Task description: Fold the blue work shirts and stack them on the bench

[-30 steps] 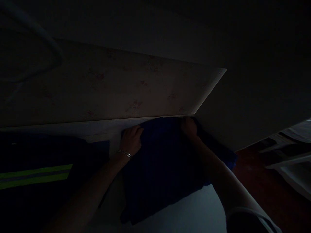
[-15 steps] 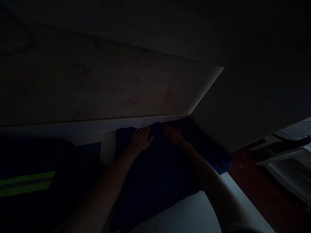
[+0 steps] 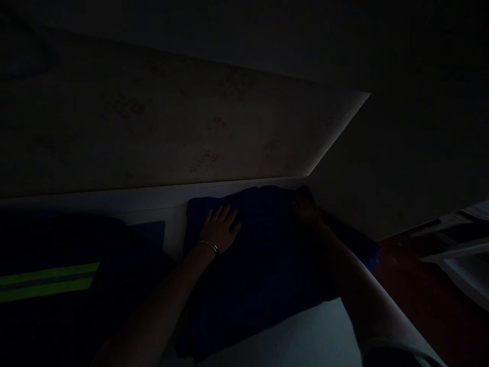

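Observation:
A dark blue garment [image 3: 263, 265] lies spread on a pale surface [image 3: 305, 336]; the dim light hides what kind it is. My left hand [image 3: 221, 232], a bracelet [image 3: 209, 246] at its wrist, rests on the garment's upper left part with fingers spread flat. Over at the upper right part, my right hand [image 3: 308, 211] lies on the cloth in deep shadow. Its fingers look stretched out, and no grip on the fabric shows. A part of the garment [image 3: 367, 250] reaches out to the right beyond my right forearm.
Dark clothing with a yellow-green reflective band [image 3: 49, 282] lies at the left. A wall with a faded floral pattern [image 3: 214, 137] rises behind the surface. To the right are a dark panel [image 3: 401, 153], a reddish floor [image 3: 405, 285] and whitish items [image 3: 458, 265].
My right hand has slid to the right across the garment, away from my left hand. My left hand's fingers have spread wider, and the cloth between the hands looks flatter.

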A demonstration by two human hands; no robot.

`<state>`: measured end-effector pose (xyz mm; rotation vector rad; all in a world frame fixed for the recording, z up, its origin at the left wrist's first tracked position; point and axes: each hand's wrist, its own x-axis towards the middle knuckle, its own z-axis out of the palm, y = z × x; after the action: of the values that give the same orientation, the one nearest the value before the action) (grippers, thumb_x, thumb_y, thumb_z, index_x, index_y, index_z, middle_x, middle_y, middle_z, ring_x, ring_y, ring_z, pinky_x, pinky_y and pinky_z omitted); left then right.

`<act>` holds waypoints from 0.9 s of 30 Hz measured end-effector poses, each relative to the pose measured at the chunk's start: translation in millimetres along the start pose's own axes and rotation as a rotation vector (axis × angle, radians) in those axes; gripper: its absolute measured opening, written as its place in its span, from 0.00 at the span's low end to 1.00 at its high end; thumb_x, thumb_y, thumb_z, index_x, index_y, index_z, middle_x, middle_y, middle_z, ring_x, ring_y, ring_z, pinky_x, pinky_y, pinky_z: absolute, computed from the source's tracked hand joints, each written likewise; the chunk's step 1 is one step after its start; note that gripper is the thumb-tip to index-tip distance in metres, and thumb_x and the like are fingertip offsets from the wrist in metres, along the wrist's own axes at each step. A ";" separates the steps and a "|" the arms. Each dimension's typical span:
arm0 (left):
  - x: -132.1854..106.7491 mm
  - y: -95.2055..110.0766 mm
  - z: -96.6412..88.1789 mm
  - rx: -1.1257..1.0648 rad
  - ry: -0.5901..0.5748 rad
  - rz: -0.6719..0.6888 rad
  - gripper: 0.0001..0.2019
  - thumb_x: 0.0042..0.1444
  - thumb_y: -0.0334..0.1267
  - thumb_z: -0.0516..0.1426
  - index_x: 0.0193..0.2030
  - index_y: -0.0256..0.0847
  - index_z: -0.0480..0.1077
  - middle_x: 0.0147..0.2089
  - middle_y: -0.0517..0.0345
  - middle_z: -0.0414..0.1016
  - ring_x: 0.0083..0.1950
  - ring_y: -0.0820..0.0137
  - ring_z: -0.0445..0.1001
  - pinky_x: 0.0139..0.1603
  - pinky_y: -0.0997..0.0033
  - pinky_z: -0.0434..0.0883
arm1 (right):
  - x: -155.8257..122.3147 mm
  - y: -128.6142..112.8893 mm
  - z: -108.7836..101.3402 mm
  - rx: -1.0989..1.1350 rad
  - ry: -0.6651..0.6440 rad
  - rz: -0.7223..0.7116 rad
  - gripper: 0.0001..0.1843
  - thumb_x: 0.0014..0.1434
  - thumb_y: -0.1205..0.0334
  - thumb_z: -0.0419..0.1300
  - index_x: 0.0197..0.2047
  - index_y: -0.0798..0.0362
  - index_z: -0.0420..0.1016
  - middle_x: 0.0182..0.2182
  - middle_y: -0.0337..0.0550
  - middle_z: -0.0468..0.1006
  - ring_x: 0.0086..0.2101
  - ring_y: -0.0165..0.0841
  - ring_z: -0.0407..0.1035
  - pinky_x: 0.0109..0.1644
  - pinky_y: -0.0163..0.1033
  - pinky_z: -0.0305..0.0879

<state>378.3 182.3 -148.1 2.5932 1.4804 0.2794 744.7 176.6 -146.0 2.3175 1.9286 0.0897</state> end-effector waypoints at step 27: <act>-288.9 44.3 -22.1 -0.082 -0.080 0.139 0.27 0.69 0.49 0.39 0.73 0.52 0.48 0.76 0.64 0.45 0.75 0.63 0.46 0.72 0.45 0.53 | -233.0 -126.9 -88.7 0.876 0.138 -0.007 0.24 0.66 0.47 0.51 0.58 0.50 0.72 0.51 0.50 0.78 0.51 0.45 0.73 0.56 0.50 0.70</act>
<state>266.5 -88.5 -143.2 2.6134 1.2395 0.2432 567.0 -24.6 -67.1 2.8389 2.3655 -0.7650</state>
